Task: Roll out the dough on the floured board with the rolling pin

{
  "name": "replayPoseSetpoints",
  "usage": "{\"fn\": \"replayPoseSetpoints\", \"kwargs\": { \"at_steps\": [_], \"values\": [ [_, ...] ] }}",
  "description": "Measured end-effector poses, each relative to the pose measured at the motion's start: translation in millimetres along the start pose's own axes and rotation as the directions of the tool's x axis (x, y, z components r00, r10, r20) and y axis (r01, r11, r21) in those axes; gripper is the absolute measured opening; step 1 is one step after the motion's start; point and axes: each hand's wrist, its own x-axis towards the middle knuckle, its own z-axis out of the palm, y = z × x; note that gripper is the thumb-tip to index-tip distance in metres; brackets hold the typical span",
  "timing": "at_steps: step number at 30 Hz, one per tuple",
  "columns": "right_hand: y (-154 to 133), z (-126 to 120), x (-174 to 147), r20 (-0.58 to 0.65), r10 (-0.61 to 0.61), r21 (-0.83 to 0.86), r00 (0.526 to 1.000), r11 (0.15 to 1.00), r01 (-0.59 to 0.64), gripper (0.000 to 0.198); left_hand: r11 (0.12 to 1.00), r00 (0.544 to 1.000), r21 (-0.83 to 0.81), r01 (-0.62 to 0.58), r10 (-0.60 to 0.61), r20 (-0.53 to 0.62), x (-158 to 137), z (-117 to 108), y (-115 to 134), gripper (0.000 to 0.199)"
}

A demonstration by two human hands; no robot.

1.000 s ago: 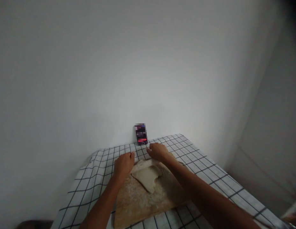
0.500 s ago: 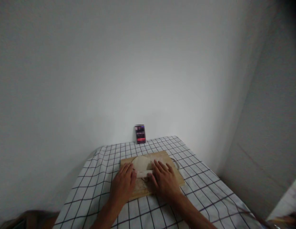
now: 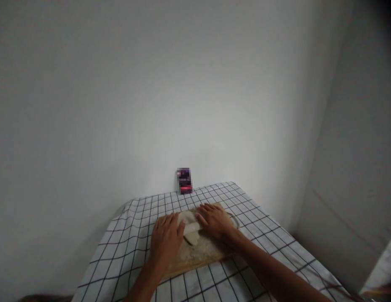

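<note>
While label blurs (unreadable) | both hands press dough | board

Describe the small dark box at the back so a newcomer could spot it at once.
Start at the checked tablecloth and follow it to the far edge by the white wall. There the small dark box stands upright, beyond the wooden board; it alone is dark with a red band.

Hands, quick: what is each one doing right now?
Left hand: open, flat, pressing on the rolling pin.
Right hand: open, flat, pressing on it over the dough.
</note>
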Motion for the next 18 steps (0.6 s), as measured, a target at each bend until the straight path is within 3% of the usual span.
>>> {"fn": "replayPoseSetpoints", "kwargs": {
  "at_steps": [4, 10, 14, 18],
  "values": [
    [3, -7, 42, 0.067, 0.038, 0.034, 0.997, 0.999, -0.041, 0.048, 0.993, 0.986, -0.011, 0.115, -0.112, 0.124, 35, 3, -7, 0.044],
    [9, -1, 83, 0.135, 0.184, 0.085, 0.974, 0.977, -0.196, 0.055, 0.953, 0.909, -0.010, 0.302, -0.285, 0.303, 70, 7, -17, 0.056],
    [8, 0, 80, 0.131, 0.248, 0.055, 0.960, 0.965, -0.257, 0.053, 0.953, 0.902, -0.012, 0.302, -0.282, 0.328, 68, 6, -17, 0.056],
    [3, -4, 51, 0.104, 0.210, 0.013, 0.972, 0.977, -0.212, 0.051, 0.983, 0.952, -0.028, 0.184, -0.171, 0.256, 47, 3, -11, 0.049]
  ]
}}
